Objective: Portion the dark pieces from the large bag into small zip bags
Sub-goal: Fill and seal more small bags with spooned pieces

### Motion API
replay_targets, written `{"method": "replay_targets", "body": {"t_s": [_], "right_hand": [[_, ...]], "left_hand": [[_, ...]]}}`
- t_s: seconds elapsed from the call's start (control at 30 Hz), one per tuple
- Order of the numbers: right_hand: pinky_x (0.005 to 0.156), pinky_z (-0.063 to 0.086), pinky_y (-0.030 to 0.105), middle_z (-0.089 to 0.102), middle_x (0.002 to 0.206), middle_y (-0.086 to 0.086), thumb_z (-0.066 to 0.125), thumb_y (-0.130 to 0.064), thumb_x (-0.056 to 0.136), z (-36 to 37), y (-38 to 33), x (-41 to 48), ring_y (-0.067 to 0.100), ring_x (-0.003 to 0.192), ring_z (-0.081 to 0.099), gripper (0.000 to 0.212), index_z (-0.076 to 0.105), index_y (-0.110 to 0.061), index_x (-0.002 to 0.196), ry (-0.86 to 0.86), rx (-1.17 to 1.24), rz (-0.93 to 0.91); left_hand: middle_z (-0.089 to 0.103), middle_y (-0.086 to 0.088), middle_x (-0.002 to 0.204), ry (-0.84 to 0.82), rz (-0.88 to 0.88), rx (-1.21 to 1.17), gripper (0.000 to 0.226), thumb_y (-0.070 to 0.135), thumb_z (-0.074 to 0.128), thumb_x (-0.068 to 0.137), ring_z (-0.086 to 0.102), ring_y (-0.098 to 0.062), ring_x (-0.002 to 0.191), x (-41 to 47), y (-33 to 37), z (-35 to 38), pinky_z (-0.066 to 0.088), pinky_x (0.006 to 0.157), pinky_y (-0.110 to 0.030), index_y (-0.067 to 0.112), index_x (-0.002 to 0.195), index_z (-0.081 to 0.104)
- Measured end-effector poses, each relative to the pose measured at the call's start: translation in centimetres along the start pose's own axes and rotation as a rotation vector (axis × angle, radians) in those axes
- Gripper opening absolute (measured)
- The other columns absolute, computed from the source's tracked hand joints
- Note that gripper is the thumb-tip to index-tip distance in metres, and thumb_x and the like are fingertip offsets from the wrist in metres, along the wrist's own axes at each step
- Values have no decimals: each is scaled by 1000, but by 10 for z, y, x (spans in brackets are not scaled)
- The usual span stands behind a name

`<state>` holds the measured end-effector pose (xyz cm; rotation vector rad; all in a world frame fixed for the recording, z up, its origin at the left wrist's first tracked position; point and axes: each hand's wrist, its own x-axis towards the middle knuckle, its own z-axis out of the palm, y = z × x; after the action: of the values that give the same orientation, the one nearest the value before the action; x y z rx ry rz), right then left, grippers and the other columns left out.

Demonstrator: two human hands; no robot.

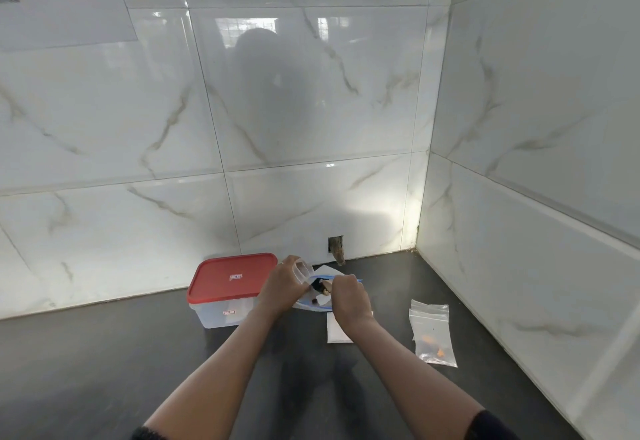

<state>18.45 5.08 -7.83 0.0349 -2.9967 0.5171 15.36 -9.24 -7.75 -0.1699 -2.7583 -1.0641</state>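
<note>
The large clear bag (313,302) with a blue zip edge lies on the dark counter (138,370) near the back wall. A few dark pieces (315,300) show inside it. My left hand (282,289) holds a small clear zip bag (304,270) upright over the large bag. My right hand (348,297) pinches a dark piece (318,286) at the mouth of the large bag, right beside the small bag. My fingertips hide part of the piece.
A clear plastic box with a red lid (230,289) stands just left of my hands. A white flat sheet (337,330) lies under my right wrist. Small zip bags (433,332), one holding orange and dark bits, lie to the right. Tiled walls close the back and right.
</note>
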Motion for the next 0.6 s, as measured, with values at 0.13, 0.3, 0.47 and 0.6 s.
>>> {"method": "replay_targets", "body": {"t_s": [0.13,0.3,0.47,0.6], "right_hand": [[89,49,30,61,119,12,42,7,92,0,5,0,27,111,60,32,58,-5,117,38,-8,9],[84,49,29,65,115,6,42,0,92,7,2,2,24,106,62,29,60,-10,113,81,42,3],[87,51,31,66,116,5,45,-6,95,8,3,0,24,104,64,31,56,-12,123,145,98,-55],[82,48,32,66,112,5,42,4,89,3,2,4,27,102,63,41,52,-13,124,123,51,-75]], "left_hand": [[65,-2,99,175,-10,-87,41,9,66,72,58,-20,89,3,2,-4,42,77,-24,11,112,57],[66,-1,95,203,27,-147,35,11,71,75,60,-18,86,-1,-2,2,43,76,-23,11,109,59],[64,0,94,280,32,-200,33,7,66,79,58,-17,87,-6,2,2,41,77,-23,10,110,58],[66,-3,103,293,17,-200,33,1,61,79,60,-21,93,-7,2,7,41,78,-22,8,112,57]]}}
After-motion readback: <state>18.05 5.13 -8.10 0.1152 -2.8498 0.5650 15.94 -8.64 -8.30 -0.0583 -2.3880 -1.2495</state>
